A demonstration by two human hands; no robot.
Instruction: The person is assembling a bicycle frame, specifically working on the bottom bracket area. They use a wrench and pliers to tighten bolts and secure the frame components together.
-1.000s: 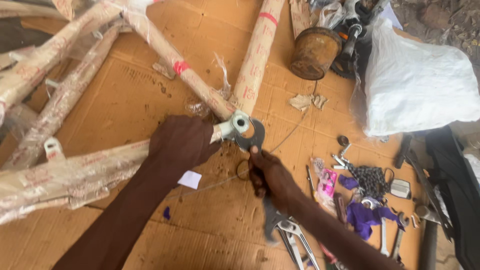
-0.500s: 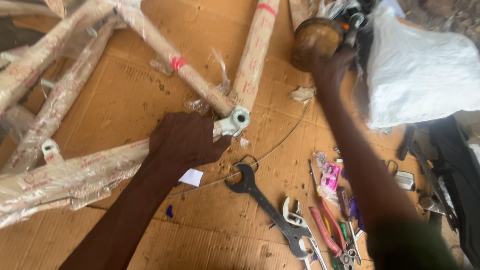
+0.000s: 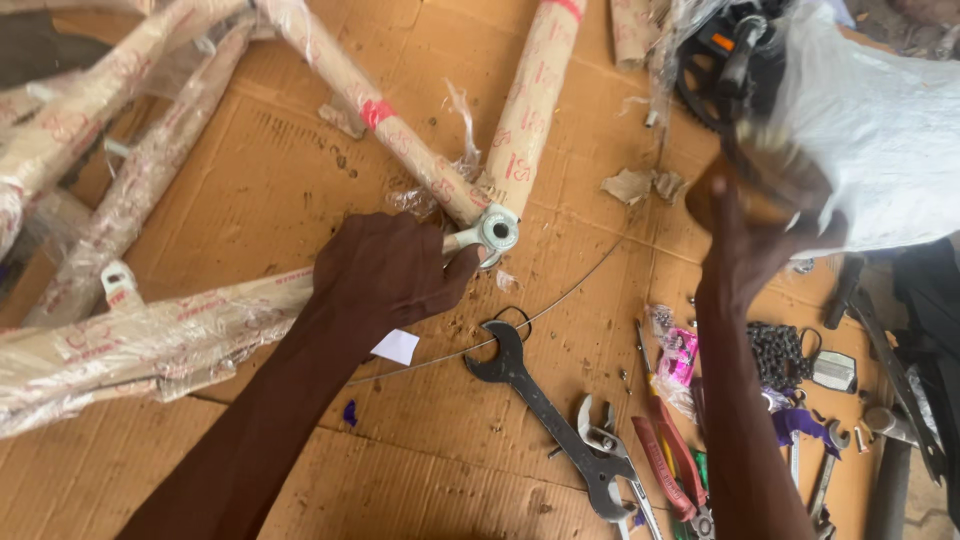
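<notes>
Firmly, left hand point(image 3: 385, 270) grips the paper-wrapped tubular frame point(image 3: 150, 340); right hand point(image 3: 755, 235) clutches a blurred round tin point(image 3: 770, 175).

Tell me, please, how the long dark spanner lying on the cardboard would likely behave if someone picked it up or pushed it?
The spanner looks like flat solid metal, so probably stiff and fairly heavy for its size. Lying flat on the cardboard, it should slide rather than roll. Its lower end touches an adjustable wrench, so a push may nudge that too.

Bare cardboard point(image 3: 300, 180) lies open above the left grip point(image 3: 385, 270); wrapped frame tubes point(image 3: 400, 140) flank it, and the spanner point(image 3: 545, 415) lies below-right.
</notes>
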